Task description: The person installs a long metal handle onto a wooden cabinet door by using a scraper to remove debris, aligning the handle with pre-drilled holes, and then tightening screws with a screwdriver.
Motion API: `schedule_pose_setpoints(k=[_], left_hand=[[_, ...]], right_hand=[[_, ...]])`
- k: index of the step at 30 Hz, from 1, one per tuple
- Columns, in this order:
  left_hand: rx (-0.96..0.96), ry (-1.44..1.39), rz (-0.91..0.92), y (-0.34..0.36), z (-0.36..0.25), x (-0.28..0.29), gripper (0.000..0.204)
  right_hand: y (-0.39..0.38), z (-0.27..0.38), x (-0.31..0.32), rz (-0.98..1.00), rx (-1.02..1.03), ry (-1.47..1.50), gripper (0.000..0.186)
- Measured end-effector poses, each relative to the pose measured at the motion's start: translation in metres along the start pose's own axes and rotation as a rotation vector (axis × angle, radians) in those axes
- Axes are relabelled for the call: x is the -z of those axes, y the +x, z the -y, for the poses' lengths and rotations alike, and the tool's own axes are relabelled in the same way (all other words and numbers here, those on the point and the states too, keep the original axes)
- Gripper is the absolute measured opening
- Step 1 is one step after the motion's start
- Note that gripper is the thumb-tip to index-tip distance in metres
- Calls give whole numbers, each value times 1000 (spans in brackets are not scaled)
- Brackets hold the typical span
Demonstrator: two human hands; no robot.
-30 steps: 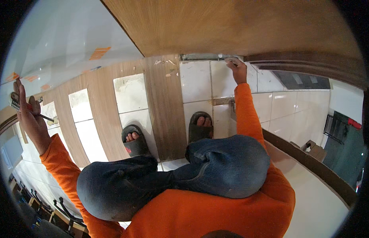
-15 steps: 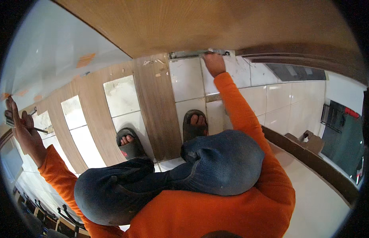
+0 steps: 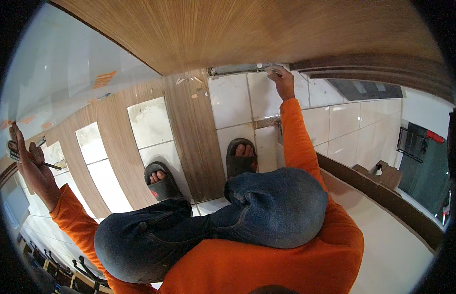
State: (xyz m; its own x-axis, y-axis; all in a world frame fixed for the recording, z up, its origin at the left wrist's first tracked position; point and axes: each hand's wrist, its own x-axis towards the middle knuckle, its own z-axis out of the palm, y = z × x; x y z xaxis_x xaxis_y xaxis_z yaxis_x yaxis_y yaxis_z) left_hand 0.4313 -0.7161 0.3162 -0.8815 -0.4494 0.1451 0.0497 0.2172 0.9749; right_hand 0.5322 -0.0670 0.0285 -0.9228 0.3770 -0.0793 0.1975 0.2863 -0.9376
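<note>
My left hand (image 3: 27,159) at the far left grips a tool with a thin dark shaft (image 3: 51,165); a small patterned part shows beside it, too small to name. An extended finger reaches the glossy white panel (image 3: 61,54) with orange patches. My right hand (image 3: 282,81) is at the bottom edge of the large upright wooden panel (image 3: 267,29), by a narrow metal strip (image 3: 228,68). Its fingers are bent round a small greyish thing that I cannot make out. My sandalled feet (image 3: 241,152) are on white tiles (image 3: 229,98) among wood-grain strips (image 3: 191,147).
Small light scraps (image 3: 196,79) lie near the panel's foot. At right are a dark threshold (image 3: 375,196), a brown block-like piece (image 3: 387,179), a black rack (image 3: 409,144) and a red object (image 3: 434,136). Dark hook-shaped parts (image 3: 83,269) show at the lower left.
My right hand moved left along the panel's foot, then back right, its fingertips showing again. My left hand sits a little lower in the picture. The whole view has shifted slightly.
</note>
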Motion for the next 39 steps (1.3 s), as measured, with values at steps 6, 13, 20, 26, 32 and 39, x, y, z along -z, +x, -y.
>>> schedule_pose_setpoints(k=[6, 13, 20, 26, 32, 39], left_hand=[[1, 46, -24, -1, 3, -2, 38], [10, 62, 67, 17, 17, 30, 38], [26, 47, 44, 6, 11, 10, 40], [18, -5, -3, 0, -1, -2, 44], [125, 97, -10, -1, -1, 0, 42], [-56, 20, 33, -8, -4, -15, 44]], right_hand=[[7, 7, -3, 118, 114, -571, 23], [11, 19, -31, 162, 416, -812, 22], [10, 17, -58, 263, 390, -1290, 17], [-8, 14, 0, -102, 188, -556, 18], [1, 9, 5, 34, 11, -306, 16], [11, -3, 4, 93, 60, -426, 19]])
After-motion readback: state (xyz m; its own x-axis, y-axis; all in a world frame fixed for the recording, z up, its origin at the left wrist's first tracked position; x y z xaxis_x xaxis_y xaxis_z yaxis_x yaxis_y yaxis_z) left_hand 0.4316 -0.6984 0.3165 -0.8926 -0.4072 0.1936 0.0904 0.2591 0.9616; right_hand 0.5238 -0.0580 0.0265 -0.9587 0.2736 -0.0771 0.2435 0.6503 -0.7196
